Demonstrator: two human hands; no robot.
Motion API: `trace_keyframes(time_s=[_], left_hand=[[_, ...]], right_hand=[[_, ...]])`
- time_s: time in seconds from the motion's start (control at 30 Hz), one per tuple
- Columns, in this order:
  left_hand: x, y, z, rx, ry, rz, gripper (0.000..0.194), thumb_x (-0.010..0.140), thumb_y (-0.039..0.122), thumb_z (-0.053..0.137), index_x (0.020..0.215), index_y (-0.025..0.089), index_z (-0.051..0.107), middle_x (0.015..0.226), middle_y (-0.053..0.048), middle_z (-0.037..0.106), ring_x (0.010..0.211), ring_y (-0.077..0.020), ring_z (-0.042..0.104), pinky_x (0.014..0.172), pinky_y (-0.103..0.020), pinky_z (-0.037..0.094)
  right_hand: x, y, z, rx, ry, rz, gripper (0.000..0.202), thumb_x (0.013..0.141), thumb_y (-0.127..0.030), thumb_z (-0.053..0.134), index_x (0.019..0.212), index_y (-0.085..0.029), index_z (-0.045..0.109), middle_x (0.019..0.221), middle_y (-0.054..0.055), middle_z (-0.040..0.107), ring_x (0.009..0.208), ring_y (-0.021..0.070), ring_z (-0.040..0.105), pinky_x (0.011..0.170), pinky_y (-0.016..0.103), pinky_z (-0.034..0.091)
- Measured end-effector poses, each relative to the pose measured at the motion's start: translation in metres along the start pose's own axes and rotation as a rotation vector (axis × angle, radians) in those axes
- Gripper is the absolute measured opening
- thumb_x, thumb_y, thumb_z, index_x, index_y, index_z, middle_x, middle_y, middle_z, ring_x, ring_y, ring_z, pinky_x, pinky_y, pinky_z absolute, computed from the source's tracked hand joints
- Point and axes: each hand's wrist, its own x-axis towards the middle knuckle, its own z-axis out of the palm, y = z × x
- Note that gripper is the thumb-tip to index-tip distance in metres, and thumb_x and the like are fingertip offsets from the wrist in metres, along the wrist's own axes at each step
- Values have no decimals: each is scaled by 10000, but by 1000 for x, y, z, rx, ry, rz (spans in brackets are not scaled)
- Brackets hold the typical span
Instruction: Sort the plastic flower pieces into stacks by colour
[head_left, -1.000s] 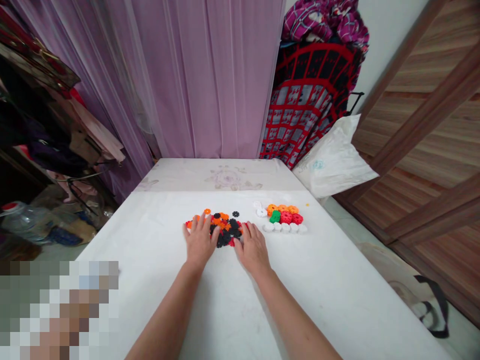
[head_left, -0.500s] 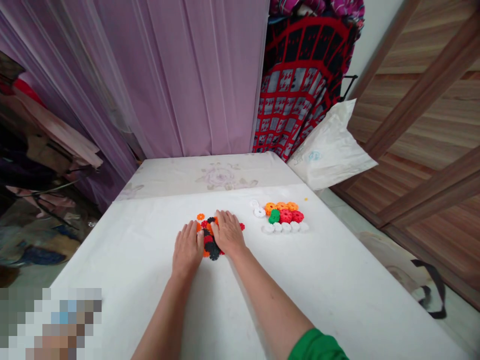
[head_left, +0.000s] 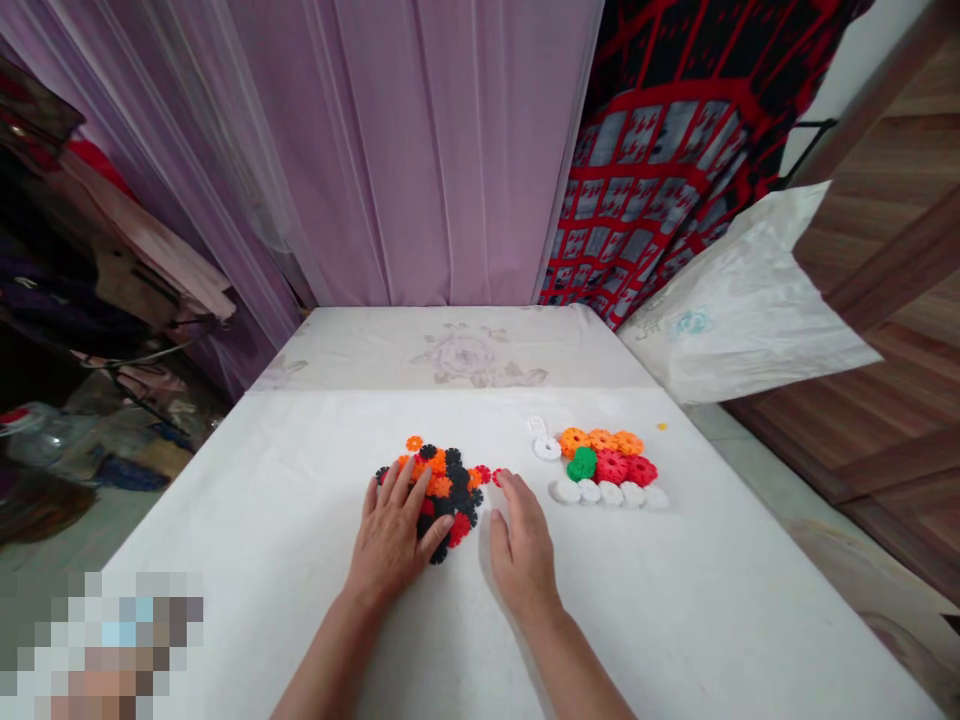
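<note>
A loose pile of black, orange and red notched plastic discs (head_left: 444,484) lies on the white table. My left hand (head_left: 395,525) rests on the left part of the pile with its fingers spread, covering some discs. To the pile's right, my right hand (head_left: 521,540) stands on edge with its fingers stretched out, holding nothing. Close to its fingertips is a red disc (head_left: 497,477). One orange disc (head_left: 414,443) lies apart behind the pile.
On the right, discs stand in rows by colour: orange (head_left: 601,442), red (head_left: 626,466), green (head_left: 581,464) and white (head_left: 611,494). Two white discs (head_left: 547,447) lie at their left. A white bag (head_left: 750,310) hangs beside the table's right edge, and a purple curtain (head_left: 420,150) behind.
My right hand has come off the pile and moved to its right. My left hand has spread its fingers over the pile's left part. The camera view has shifted closer.
</note>
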Motion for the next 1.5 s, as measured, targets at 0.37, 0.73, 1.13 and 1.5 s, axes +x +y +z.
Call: trace_keyframes(time_s=[0.37, 0.73, 1.13, 1.5], left_hand=[[3, -1, -3, -100, 175, -32, 395, 925, 344, 472, 1253, 184, 622, 1309, -130, 638, 1228, -288, 572, 1065, -503, 436], [9, 9, -10, -101, 124, 76, 313, 918, 285, 481, 1133, 175, 680, 1196, -119, 697, 1143, -268, 611, 1047, -464, 451], [13, -8, 7, -319, 200, 70, 353, 890, 115, 387, 983, 220, 711, 1185, -82, 692, 1134, -217, 618, 1008, -432, 498], [19, -11, 1, -437, 239, -50, 258, 896, 248, 480, 1050, 224, 685, 1186, -75, 701, 1167, -230, 609, 1075, -470, 454]], right_hand=[[20, -10, 12, -284, -162, -235, 442, 904, -113, 387, 1314, -127, 551, 1347, 155, 577, 1252, 258, 497, 1059, 447, 413], [49, -27, 5, -481, -237, -430, 299, 954, -229, 456, 1199, -151, 610, 1262, 136, 643, 1119, 257, 548, 989, 422, 387], [39, 5, 4, -182, 7, -246, 345, 910, -119, 400, 1069, -195, 697, 1075, 65, 733, 990, 187, 639, 909, 323, 476], [30, -6, -7, -270, -125, -128, 168, 835, -215, 620, 929, -251, 754, 917, 44, 672, 881, 200, 569, 815, 328, 458]])
